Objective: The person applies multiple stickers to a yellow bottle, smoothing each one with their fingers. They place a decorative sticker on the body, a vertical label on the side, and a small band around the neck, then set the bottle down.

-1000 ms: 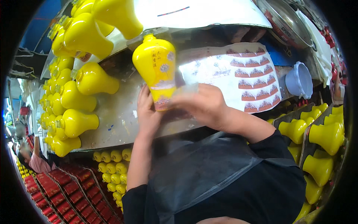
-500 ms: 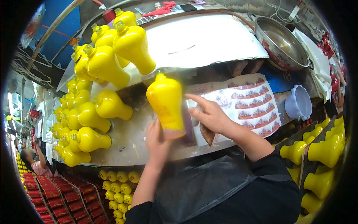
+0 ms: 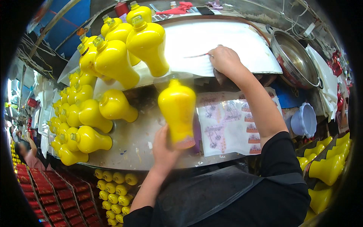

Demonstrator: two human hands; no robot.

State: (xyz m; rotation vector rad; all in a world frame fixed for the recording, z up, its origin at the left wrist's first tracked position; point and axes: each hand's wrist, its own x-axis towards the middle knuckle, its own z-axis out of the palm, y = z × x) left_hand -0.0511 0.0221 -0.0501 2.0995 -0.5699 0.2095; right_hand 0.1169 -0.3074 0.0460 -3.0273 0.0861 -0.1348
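Note:
My left hand [image 3: 165, 149] is closed around the lower part of a glossy yellow bottle [image 3: 177, 109], which stands nearly upright with a clear neck at its top. A pinkish printed patch shows near the bottle's base. My right hand [image 3: 225, 60] reaches over the white board [image 3: 181, 38], its fingers closed on the end of a thin slender tool [image 3: 196, 56] whose exact kind I cannot make out. A brown flat piece [image 3: 220, 77] shows under that hand. Beside the bottle lies a sheet of printed decals [image 3: 223, 128], partly covered by my right forearm.
Several yellow bottles [image 3: 117, 62] crowd the table's left side, some upright, some lying. A wide metal pan [image 3: 278, 38] sits at the far right, above a pale blue bucket [image 3: 303, 121]. More bottles [image 3: 327, 162] fill racks at the lower right. A person [image 3: 32, 155] is at far left.
My right hand has moved from beside the bottle up onto the white board, to the thin tool. My left hand still holds the bottle, slightly further right in the picture.

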